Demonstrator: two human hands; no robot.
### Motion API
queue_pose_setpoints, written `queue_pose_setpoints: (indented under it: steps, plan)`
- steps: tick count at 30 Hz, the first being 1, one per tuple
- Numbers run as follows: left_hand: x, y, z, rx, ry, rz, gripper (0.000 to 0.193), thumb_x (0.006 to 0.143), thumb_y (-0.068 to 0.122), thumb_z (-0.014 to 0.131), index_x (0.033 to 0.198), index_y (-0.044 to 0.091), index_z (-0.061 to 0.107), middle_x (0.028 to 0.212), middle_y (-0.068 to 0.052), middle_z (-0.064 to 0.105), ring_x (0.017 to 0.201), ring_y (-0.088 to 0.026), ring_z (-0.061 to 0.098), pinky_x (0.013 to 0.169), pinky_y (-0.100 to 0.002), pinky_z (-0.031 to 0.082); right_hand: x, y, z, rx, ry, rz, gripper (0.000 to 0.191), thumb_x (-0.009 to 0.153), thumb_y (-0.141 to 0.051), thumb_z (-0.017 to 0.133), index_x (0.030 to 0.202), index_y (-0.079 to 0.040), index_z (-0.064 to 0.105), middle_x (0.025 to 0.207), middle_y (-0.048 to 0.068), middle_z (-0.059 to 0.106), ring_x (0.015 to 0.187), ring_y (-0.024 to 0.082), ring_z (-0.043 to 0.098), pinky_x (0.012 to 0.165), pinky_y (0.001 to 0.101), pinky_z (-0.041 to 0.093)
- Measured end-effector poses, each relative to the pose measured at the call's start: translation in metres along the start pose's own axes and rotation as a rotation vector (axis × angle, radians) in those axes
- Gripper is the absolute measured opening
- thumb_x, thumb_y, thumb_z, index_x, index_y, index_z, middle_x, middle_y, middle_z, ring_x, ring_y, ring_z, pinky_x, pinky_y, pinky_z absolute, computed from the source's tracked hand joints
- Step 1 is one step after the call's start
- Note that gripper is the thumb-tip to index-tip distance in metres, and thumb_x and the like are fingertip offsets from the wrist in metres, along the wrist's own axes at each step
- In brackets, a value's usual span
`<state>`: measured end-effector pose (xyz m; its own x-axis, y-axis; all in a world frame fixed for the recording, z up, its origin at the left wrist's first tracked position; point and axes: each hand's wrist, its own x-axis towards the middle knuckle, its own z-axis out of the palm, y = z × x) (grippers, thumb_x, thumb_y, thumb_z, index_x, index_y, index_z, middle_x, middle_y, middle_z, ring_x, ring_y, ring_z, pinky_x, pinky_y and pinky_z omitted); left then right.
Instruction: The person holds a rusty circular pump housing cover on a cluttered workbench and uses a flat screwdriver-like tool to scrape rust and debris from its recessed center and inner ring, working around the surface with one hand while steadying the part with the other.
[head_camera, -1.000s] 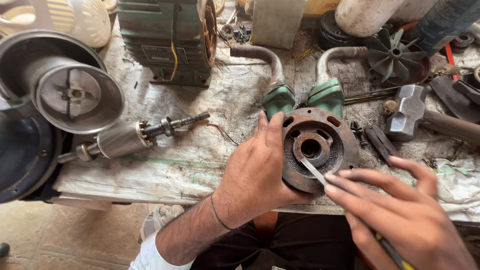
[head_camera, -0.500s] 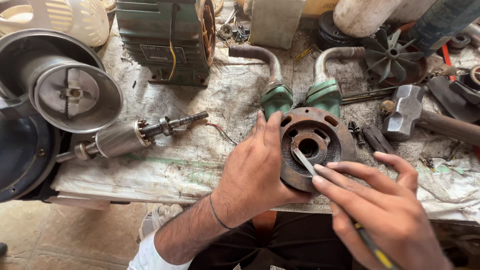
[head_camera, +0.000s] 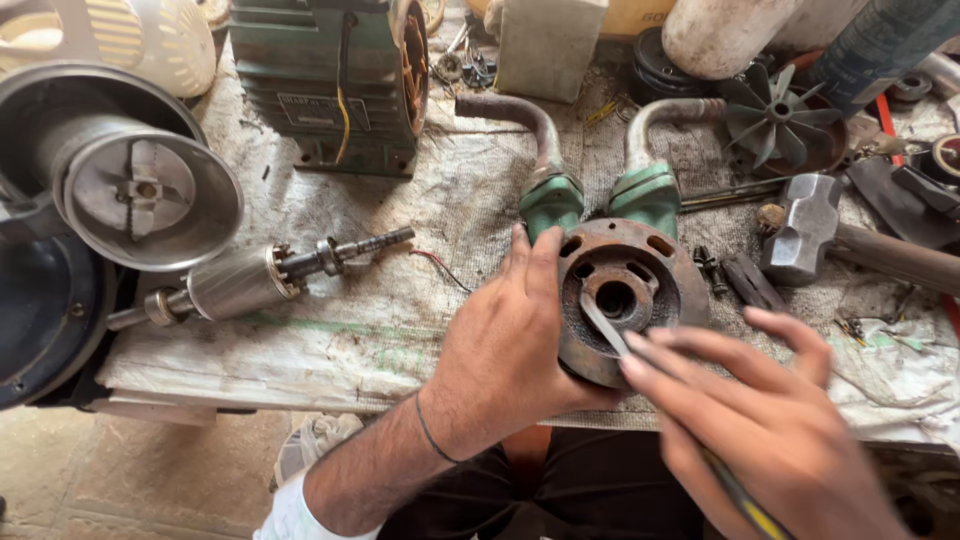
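A rusty round pump casing (head_camera: 655, 272) with two green pipe elbows (head_camera: 600, 195) lies on a cloth-covered bench. My left hand (head_camera: 505, 345) grips the casing's left rim and steadies it. My right hand (head_camera: 770, 435) holds a flat-bladed tool with a yellow-striped handle (head_camera: 605, 325); its metal tip rests inside the casing's central recess, beside the bore hole.
A motor rotor with shaft (head_camera: 260, 275) lies to the left. A green motor body (head_camera: 330, 75) stands at the back. A grey metal housing (head_camera: 130, 185) sits far left. A hammer (head_camera: 810, 235), a black fan impeller (head_camera: 775, 115) and small parts lie right.
My right hand has slid left and up toward the casing, moving the blade tip along the central recess. My left hand has kept its hold on the rim.
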<state>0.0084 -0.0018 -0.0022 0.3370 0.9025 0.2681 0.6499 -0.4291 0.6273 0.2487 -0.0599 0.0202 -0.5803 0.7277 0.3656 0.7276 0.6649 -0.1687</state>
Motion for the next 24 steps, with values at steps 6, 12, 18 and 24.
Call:
queue_pose_setpoints:
  steps: [6,12,18,24]
  plan:
    - [-0.001,-0.001,0.0,-0.013,0.029,0.011,0.141,0.048,0.054,0.098,0.147,-0.015,0.024,0.142,-0.048,0.044,0.123,-0.052,0.06,0.098,-0.046,0.054,0.011,-0.01,-0.007,0.008,0.021,-0.001,0.039,0.086,-0.015,0.066,0.125,-0.014,0.071,0.125,0.001,0.074,0.123,0.016,0.065,0.119,0.0496,0.028]
    - [0.0,-0.001,0.0,0.001,-0.002,-0.014,0.142,0.048,0.053,0.098,0.147,-0.015,0.022,0.142,-0.051,0.04,0.119,-0.051,0.062,0.094,-0.045,0.056,0.021,-0.013,-0.013,0.015,-0.004,-0.005,0.038,0.086,-0.017,0.066,0.123,-0.014,0.072,0.122,-0.001,0.075,0.122,0.017,0.066,0.118,0.049,0.029]
    - [-0.001,0.0,0.001,0.016,0.048,0.021,0.142,0.048,0.053,0.098,0.146,-0.015,0.023,0.14,-0.05,0.043,0.12,-0.053,0.062,0.095,-0.046,0.055,0.013,-0.003,-0.005,0.072,0.009,-0.034,0.039,0.088,-0.018,0.066,0.127,-0.012,0.07,0.128,0.001,0.073,0.124,0.017,0.064,0.118,0.0499,0.03]
    - [-0.001,0.001,0.001,-0.001,0.013,-0.02,0.141,0.05,0.055,0.098,0.146,-0.015,0.023,0.141,-0.052,0.039,0.12,-0.053,0.06,0.097,-0.046,0.055,0.006,-0.003,-0.002,0.04,0.027,-0.008,0.039,0.084,-0.016,0.066,0.123,-0.014,0.071,0.125,0.0,0.074,0.122,0.018,0.066,0.117,0.0489,0.03]
